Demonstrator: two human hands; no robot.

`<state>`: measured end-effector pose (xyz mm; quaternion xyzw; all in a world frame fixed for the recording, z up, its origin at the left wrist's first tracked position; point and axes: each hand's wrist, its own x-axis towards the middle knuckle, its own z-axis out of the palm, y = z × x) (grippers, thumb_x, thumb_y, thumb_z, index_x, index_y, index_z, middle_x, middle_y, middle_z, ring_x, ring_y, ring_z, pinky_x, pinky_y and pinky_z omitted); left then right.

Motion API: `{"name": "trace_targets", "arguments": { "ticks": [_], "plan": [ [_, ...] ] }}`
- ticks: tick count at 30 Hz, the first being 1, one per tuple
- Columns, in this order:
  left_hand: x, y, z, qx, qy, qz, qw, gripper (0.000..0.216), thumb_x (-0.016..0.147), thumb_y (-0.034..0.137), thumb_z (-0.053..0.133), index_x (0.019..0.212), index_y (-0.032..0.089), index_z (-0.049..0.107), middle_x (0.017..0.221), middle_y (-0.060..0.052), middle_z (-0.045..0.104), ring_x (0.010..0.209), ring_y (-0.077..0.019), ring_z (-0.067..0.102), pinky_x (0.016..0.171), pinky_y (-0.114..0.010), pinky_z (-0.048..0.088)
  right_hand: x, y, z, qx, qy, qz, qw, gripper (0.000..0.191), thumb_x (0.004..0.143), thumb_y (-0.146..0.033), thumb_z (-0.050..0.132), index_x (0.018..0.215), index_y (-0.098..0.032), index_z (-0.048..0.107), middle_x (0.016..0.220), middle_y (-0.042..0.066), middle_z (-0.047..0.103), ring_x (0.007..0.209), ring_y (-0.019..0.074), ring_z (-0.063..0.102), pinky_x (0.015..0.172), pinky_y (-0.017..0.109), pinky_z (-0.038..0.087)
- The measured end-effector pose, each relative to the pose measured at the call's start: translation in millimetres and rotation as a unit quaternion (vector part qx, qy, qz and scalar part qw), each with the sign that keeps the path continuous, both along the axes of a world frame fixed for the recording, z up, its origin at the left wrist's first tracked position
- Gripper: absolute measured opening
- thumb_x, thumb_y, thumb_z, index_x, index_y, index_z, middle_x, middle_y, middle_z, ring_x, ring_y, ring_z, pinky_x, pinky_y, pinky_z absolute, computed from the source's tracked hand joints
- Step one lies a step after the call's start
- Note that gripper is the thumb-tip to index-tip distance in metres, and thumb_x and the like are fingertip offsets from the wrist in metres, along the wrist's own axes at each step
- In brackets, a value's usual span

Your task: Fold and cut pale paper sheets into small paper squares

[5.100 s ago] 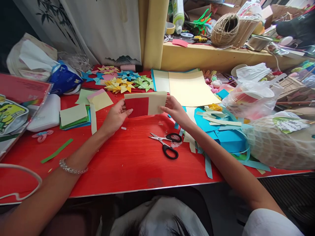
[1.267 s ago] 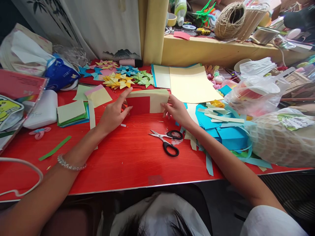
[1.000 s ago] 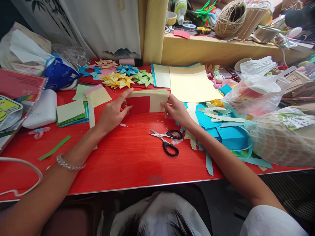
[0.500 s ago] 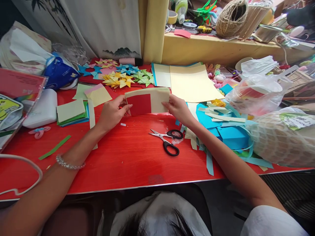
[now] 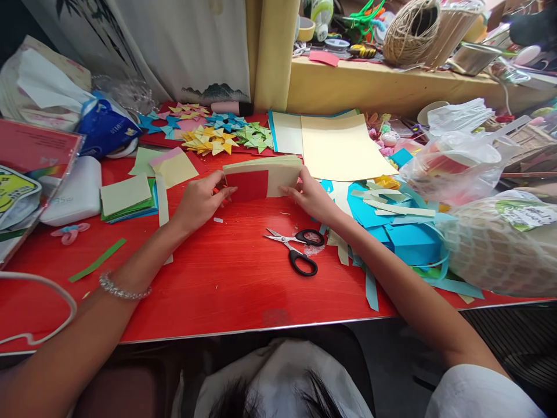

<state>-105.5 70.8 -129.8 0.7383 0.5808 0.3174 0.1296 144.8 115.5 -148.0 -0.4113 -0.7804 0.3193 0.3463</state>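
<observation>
Between my hands, a folded cream paper (image 5: 281, 182) stands on its long edge above the red table, with a red paper square (image 5: 248, 184) lying against its left front. My left hand (image 5: 203, 196) pinches the left end, fingers around both the cream paper and the red square. At the right end, my right hand (image 5: 310, 194) grips the cream paper between thumb and fingers. Black-handled scissors (image 5: 298, 247) lie partly spread on the table, just below the paper. A small white scrap (image 5: 218, 220) sits near my left fingertips.
Stacked paper squares (image 5: 126, 196) and a pale strip (image 5: 162, 203) lie on the left. Folded paper stars (image 5: 211, 139) sit at the back, beside large cream sheets (image 5: 343, 145). Blue paper offcuts (image 5: 409, 241) and a netted bag (image 5: 500, 249) crowd the right.
The top layers of the cream paper have spread slightly apart and its upper edge tips toward me. My right thumb has slid left along its front face.
</observation>
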Motion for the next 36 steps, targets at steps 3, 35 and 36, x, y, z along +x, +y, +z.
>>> {"name": "trace_targets", "arguments": {
  "ticks": [3, 35, 36],
  "plan": [
    [0, 1, -1.6, 0.014, 0.016, 0.003, 1.000, 0.020, 0.084, 0.040, 0.055, 0.087, 0.020, 0.061, 0.081, -0.003, 0.071, 0.075, -0.0184, 0.065, 0.064, -0.028, 0.045, -1, -2, -0.3, 0.024, -0.032, -0.009, 0.999, 0.044, 0.085, -0.032, 0.051, 0.126, -0.023, 0.038, 0.129, 0.012, 0.051, 0.116, 0.0291, 0.050, 0.096, 0.053, 0.044],
    [2, 0, -5.3, -0.002, -0.023, 0.012, 1.000, 0.018, 0.083, 0.038, 0.055, 0.087, 0.020, 0.057, 0.068, 0.001, 0.068, 0.065, -0.0162, 0.063, 0.062, -0.027, 0.044, -4, -11, 7.1, -0.019, -0.004, 0.003, 1.000, 0.051, 0.079, -0.024, 0.053, 0.127, -0.024, 0.040, 0.135, 0.010, 0.047, 0.120, 0.0285, 0.046, 0.092, 0.051, 0.047],
    [2, 0, -5.3, -0.001, -0.024, 0.013, 1.000, 0.018, 0.083, 0.038, 0.056, 0.086, 0.020, 0.058, 0.068, 0.001, 0.068, 0.064, -0.0162, 0.063, 0.062, -0.027, 0.044, -4, -11, 6.7, -0.024, -0.002, 0.004, 1.000, 0.049, 0.080, -0.024, 0.052, 0.127, -0.024, 0.040, 0.136, 0.010, 0.047, 0.121, 0.0283, 0.046, 0.093, 0.052, 0.047]
  ]
}}
